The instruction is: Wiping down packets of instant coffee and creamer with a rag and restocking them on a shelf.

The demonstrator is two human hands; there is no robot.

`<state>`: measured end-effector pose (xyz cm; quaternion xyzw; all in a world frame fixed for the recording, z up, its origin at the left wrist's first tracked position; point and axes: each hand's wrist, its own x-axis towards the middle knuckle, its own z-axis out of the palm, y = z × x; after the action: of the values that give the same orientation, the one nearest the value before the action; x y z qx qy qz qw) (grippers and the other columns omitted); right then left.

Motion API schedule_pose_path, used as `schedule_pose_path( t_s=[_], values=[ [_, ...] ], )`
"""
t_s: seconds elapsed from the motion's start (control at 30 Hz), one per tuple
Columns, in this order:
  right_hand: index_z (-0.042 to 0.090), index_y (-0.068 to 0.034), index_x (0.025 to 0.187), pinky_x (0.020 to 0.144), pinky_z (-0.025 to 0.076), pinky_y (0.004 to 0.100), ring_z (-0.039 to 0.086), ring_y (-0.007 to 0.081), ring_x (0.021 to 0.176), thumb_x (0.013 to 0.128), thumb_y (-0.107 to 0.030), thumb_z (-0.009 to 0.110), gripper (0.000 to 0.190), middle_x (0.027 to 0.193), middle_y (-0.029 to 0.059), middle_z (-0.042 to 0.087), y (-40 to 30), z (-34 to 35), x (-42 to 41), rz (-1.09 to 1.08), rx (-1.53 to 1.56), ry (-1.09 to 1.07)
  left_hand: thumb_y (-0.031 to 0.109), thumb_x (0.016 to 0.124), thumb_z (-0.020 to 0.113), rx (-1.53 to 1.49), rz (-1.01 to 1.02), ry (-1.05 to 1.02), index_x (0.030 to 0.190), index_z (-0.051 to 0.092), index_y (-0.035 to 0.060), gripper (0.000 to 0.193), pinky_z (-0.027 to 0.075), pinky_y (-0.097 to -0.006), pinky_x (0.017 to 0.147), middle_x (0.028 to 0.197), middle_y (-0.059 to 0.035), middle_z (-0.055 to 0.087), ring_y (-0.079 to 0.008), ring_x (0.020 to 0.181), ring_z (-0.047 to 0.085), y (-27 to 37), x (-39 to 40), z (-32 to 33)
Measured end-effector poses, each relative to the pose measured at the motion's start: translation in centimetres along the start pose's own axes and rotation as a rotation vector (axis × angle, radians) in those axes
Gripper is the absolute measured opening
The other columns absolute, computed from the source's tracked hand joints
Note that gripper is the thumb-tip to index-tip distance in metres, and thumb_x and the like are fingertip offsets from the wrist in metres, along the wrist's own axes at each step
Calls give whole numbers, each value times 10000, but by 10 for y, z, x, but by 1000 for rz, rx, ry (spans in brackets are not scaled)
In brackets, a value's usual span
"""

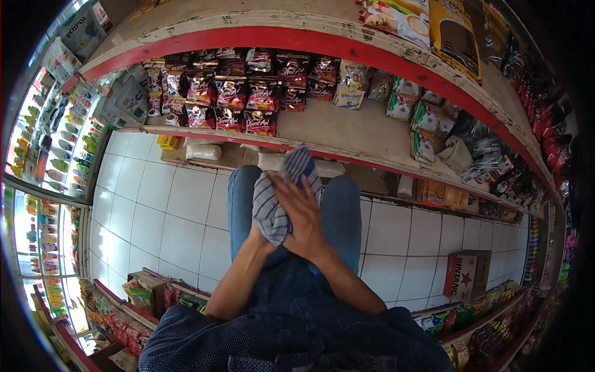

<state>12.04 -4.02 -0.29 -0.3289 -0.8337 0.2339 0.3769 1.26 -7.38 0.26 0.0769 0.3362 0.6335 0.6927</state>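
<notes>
A striped blue-and-white cloth (pixel 271 207) is bunched between my two hands, above my knees in blue jeans. My left hand (pixel 261 239) lies under the cloth, its fingers mostly hidden by the fabric. My right hand (pixel 302 218) presses on the cloth from above, fingers spread along it. One end of the cloth sticks up past the right fingertips and looks blurred. Just beyond stands a wooden shelf (pixel 334 123) with a red edge, bearing rows of dark red coffee packets (pixel 230 93) on its left part.
White Koffie packets (pixel 351 86) and green-and-white packets (pixel 423 125) stand on the same shelf. An upper shelf (pixel 279 21) juts out above. A Bintang carton (pixel 467 275) sits on the white tiled floor (pixel 181 195) at right. Low shelves of snacks (pixel 116 321) run behind me.
</notes>
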Motion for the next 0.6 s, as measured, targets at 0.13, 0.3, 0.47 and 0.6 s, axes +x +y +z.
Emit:
schedule_pose_path(
  t_s=[0.13,0.3,0.47,0.6],
  values=[
    [473,-13,1386,1176,197,520,398,320,1384,725,-140,683,705,1504,138,411,25,-1,5,24,3,23,457,1053,289,-31,-80,-110,1523,277,119,579,283,-398,1164,1538,-85,353,-242,1417,338,-1,5,-7],
    [426,-18,1412,1166,172,566,381,347,1389,709,-103,685,753,1496,147,419,15,10,5,181,-29,197,581,1007,327,96,-6,-126,1503,321,98,692,306,-404,1147,1515,-90,380,-228,1382,380,-6,13,-15],
    [539,-2,1299,1171,184,551,452,330,1344,628,-75,735,703,1443,132,489,4,17,-24,85,84,39,626,984,298,-29,99,-125,1517,292,112,741,408,-363,1080,1451,-161,425,-266,1302,468,7,25,-13],
    [542,8,1293,1155,254,517,463,336,1328,610,-71,734,714,1413,129,519,20,8,-42,-16,-4,-63,672,947,320,-63,83,-108,1516,301,129,787,438,-402,1060,1416,-161,473,-281,1276,498,1,39,-42]
  ],
)
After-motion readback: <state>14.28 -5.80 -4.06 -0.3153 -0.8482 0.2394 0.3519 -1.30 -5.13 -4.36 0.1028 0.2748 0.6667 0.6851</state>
